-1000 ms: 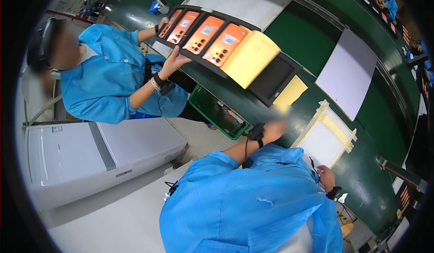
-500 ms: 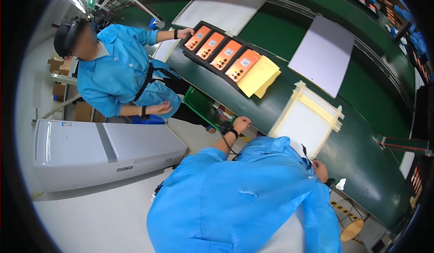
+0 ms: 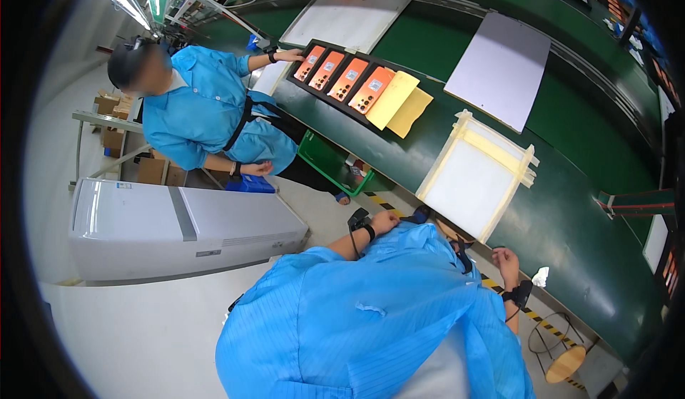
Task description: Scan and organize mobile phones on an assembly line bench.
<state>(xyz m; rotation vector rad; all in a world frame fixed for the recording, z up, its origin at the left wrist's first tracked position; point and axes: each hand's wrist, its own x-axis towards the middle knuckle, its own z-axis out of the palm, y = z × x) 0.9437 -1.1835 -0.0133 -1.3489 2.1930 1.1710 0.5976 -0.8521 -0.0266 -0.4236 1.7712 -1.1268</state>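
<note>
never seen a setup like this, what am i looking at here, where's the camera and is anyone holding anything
There is no machine here, just a person with bare hands. One wide fisheye camera on their head takes every picture, looking down, so straight edges look bent. Their left hand is by the front of their blue jacket; their right hand is near the bench edge. I see nothing held in either. On the green workbench lie a taped white board, a pale lilac board and a black tray with four orange phone-shaped pieces and yellow sheets at one end. A co-worker has one hand at the tray's other end.
</note>
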